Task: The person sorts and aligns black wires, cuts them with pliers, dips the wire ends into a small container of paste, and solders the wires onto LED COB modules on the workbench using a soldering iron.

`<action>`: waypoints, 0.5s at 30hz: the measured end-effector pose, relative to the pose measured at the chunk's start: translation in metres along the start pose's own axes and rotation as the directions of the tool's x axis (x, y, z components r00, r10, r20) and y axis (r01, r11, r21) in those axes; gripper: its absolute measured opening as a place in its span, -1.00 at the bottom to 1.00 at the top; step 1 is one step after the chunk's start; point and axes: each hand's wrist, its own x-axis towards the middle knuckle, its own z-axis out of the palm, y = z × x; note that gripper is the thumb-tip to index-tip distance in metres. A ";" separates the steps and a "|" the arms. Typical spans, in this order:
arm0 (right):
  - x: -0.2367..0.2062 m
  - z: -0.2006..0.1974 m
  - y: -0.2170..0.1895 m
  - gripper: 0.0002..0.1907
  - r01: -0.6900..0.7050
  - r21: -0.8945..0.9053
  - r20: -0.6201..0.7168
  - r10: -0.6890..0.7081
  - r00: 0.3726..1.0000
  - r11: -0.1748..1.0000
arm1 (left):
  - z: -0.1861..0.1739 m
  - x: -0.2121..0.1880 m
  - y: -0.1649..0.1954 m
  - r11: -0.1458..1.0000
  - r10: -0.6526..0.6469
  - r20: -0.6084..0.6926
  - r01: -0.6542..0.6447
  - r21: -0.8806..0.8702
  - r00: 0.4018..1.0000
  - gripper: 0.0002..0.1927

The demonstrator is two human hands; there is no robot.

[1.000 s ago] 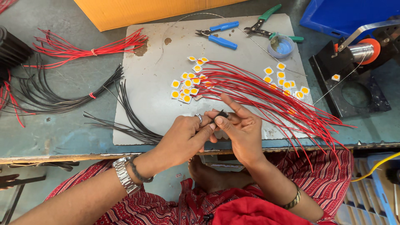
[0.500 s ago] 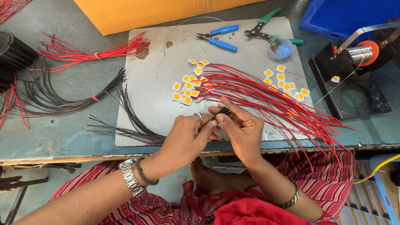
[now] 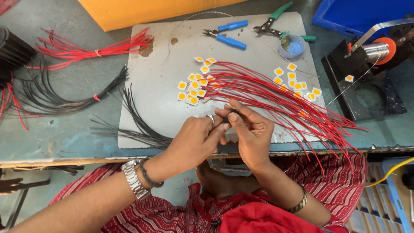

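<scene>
Black wire end [image 3: 227, 120] pinched between both sets of fingertips, over the near edge of grey work board [image 3: 172, 64], just short of the red wire fan. Left hand [image 3: 196, 140] pressed shut on it, thumb against forefinger; right hand [image 3: 252, 131] closed on the same spot from the other side, apparently to steady the tip. Exact contact hidden by fingers. Red wires [image 3: 276, 92] fanned across board with small yellow square chips [image 3: 194, 90] at their ends, laid within easy reach. Loose black wires [image 3: 138, 125] spread left of the hands. Blue-handled pliers [image 3: 228, 34] and green-handled cutters [image 3: 276, 21] parked at far edge, out of the way.
</scene>
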 end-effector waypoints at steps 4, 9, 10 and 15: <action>0.002 0.005 -0.010 -0.64 -0.005 0.047 -0.017 0.006 1.000 0.999 | 0.000 0.001 0.003 0.985 0.160 -0.040 -0.157 0.067 0.986 -0.66; 0.005 -0.001 -0.025 -0.78 0.083 0.139 -0.014 -0.082 0.997 0.987 | 0.001 0.005 0.007 0.921 0.338 -0.034 -0.323 0.216 0.941 -0.70; 0.006 -0.005 -0.029 -0.77 0.053 0.114 0.017 -0.056 0.998 0.992 | 0.002 0.005 0.009 0.923 0.324 -0.023 -0.310 0.229 0.946 -0.70; 0.053 -0.062 -0.068 -0.58 0.149 -0.246 0.149 -0.115 0.982 0.958 | -0.024 0.002 0.027 0.834 0.462 -0.166 -0.364 0.415 0.871 -0.69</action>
